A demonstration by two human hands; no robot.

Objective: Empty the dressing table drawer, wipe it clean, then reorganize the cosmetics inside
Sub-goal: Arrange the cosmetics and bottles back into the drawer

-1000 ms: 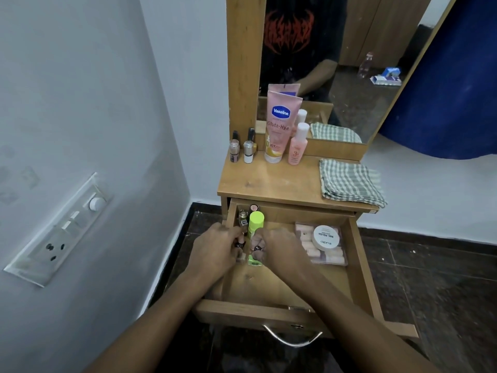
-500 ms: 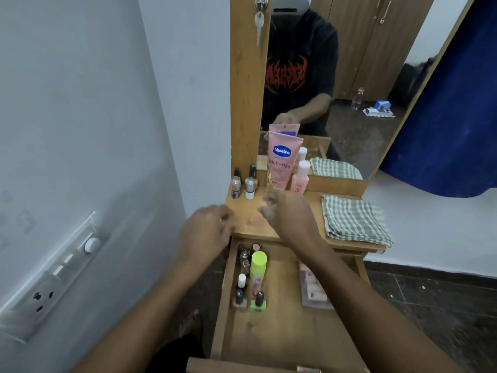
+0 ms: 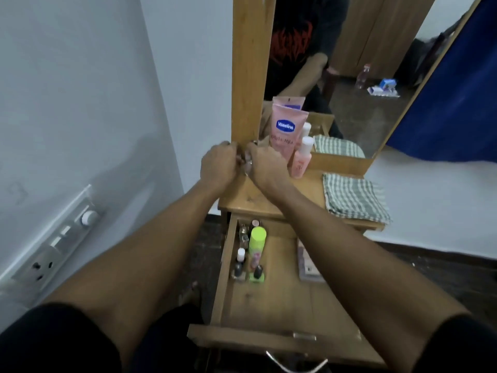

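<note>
We hold our left hand [image 3: 217, 168] and right hand [image 3: 265, 168] curled together over the wooden worktop [image 3: 269, 195], by the mirror frame; what they grip, we cannot tell. The open wooden drawer [image 3: 269, 305] below holds small nail polish bottles [image 3: 248, 267]. A checked folded cloth [image 3: 355, 197] lies at the right.

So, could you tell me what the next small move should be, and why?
Probably lift the small bottles off the tabletop and carry them to the drawer. Both hands, left and right, are closed around them by the mirror frame, and the nail polishes already in the drawer suggest restocking is under way.
</note>
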